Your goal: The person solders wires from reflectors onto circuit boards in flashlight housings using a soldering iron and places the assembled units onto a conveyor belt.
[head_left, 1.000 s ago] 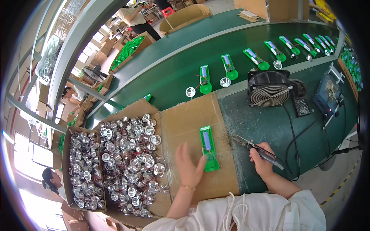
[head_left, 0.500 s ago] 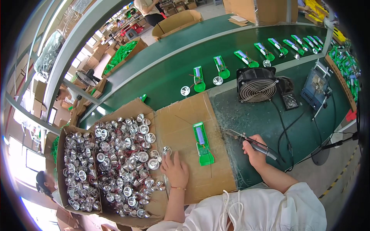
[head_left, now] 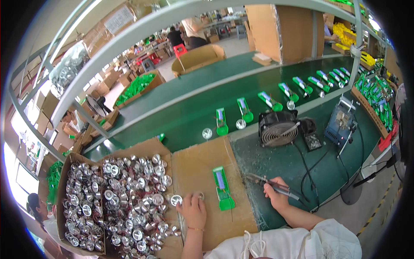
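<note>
My left hand (head_left: 192,212) lies palm down at the left side of the cardboard sheet (head_left: 191,164). Its thumb and index finger close around a small silver reflector cup (head_left: 199,195), partly hidden by the fingers. Another reflector cup (head_left: 176,200) lies by its outer fingers, at the edge of the box. To the right of this hand is a green flashlight housing (head_left: 223,190) with a purple-blue battery and thin wires. My right hand (head_left: 278,193) grips a soldering iron (head_left: 282,188), its tip pointing left over the dark green bench.
A divided cardboard box (head_left: 64,207) full of silver reflector cups stands at left. Beyond, green housings with reflectors line the green conveyor (head_left: 181,123). A black fan (head_left: 278,128), blue soldering station (head_left: 340,125) and cables occupy the right. A metal frame (head_left: 142,30) crosses above.
The view has tilted up, so the bench sits lower in the picture. My left hand has shifted slightly at the reflector cups. My right hand still grips the soldering iron.
</note>
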`<state>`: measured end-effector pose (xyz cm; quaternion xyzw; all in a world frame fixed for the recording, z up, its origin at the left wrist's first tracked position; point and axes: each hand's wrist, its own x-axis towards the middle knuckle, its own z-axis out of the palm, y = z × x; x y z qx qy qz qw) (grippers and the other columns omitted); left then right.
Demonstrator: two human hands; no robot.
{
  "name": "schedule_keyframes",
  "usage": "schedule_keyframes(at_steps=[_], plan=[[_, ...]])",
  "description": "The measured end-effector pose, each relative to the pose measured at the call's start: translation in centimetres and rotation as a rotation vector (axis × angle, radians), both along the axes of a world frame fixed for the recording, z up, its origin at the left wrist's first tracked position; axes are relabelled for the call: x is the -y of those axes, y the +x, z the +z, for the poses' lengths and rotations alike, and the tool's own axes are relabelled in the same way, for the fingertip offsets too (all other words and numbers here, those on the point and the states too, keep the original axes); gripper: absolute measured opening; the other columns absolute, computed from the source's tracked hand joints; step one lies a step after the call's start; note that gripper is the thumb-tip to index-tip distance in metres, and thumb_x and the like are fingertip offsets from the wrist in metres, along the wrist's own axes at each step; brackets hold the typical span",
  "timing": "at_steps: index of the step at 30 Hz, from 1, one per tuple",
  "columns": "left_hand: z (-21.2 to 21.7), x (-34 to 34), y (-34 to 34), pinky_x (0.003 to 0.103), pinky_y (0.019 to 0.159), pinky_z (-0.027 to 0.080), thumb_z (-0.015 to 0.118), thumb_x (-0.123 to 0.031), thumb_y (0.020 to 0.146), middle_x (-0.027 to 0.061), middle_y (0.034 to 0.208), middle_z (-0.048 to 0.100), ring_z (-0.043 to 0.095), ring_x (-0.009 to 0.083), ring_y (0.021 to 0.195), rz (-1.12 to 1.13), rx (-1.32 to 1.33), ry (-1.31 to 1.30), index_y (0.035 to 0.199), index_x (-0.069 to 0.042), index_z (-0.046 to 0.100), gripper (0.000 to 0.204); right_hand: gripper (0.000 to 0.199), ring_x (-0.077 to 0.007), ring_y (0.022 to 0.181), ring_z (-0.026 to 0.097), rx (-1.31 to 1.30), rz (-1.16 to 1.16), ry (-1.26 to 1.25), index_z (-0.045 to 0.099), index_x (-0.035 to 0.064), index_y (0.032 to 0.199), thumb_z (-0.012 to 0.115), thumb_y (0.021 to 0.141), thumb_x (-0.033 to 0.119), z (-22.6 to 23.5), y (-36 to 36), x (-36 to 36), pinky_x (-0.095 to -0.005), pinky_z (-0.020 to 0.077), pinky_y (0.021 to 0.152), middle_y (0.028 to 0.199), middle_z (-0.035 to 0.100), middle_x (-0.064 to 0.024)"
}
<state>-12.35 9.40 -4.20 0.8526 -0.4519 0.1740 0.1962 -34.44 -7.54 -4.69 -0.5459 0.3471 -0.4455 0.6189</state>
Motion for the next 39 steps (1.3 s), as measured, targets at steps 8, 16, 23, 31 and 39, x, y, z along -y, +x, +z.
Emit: schedule_keyframes(at_steps=[8, 16, 23, 31, 39], plan=[[0.7, 0.2, -0.1, 0.044, 0.078, 0.032, 0.068, -0.038, 0.063, 0.0092, 0.088, 0.054, 0.049, 0.0275, 0.085, 0.152, 0.059, -0.065, 0.098, -0.01, 0.056, 0.046, 0.016, -0.0094, 0.052, 0.053, 0.038, 0.031, 0.011, 0.049, 0.0004, 0.08, 0.062, 0.077, 0.009, -1.1, 0.0, 0.0, -0.0237, 0.0433, 0.047, 0.065, 0.058, -0.0076], [2.2, 1.7, 0.0, 0.042, 0.078, 0.033, 0.065, -0.034, 0.071, 0.0113, 0.085, 0.055, 0.049, 0.0277, 0.084, 0.108, 0.07, -0.15, 0.093, -0.008, 0.059, 0.034, 0.016, -0.0089, 0.052, 0.053, 0.052, 0.022, 0.016, 0.049, 0.0009, 0.079, 0.063, 0.077, 0.01, -0.3, 0.0, 0.1, -0.0234, 0.0431, 0.048, 0.065, 0.058, -0.0072], [17.0, 10.8, 2.6, 0.032, 0.072, 0.044, 0.061, -0.013, 0.079, 0.0104, 0.088, 0.059, 0.056, 0.0207, 0.08, -0.333, -0.565, -0.663, 0.093, 0.0, 0.057, 0.019, 0.017, -0.0078, 0.052, 0.053, 0.002, 0.029, 0.032, 0.05, 0.0022, 0.079, 0.063, 0.077, 0.013, -0.6, 0.2, 0.3, -0.0228, 0.0429, 0.048, 0.064, 0.058, -0.0052], [41.2, 24.3, 7.4, 0.024, 0.063, 0.046, 0.06, -0.036, 0.076, 0.0059, 0.066, 0.063, 0.059, 0.0119, 0.06, -0.404, -0.233, -0.699, 0.089, -0.001, 0.063, 0.038, 0.018, -0.0074, 0.053, 0.054, 0.0, 0.067, 0.0, 0.051, 0.0012, 0.079, 0.063, 0.077, 0.014, -0.7, 0.2, 0.0, -0.0228, 0.0435, 0.049, 0.062, 0.058, -0.0043], [46.8, 31.9, 8.7, 0.028, 0.064, 0.05, 0.052, -0.036, 0.077, 0.0038, 0.058, 0.063, 0.063, 0.0143, 0.058, -0.169, -0.127, -0.36, 0.072, -0.006, 0.066, 0.034, 0.018, -0.0088, 0.052, 0.053, -0.036, 0.085, 0.024, 0.05, 0.0001, 0.082, 0.063, 0.078, 0.013, -0.6, 0.0, 1.0, -0.0238, 0.0432, 0.049, 0.064, 0.058, -0.007]])
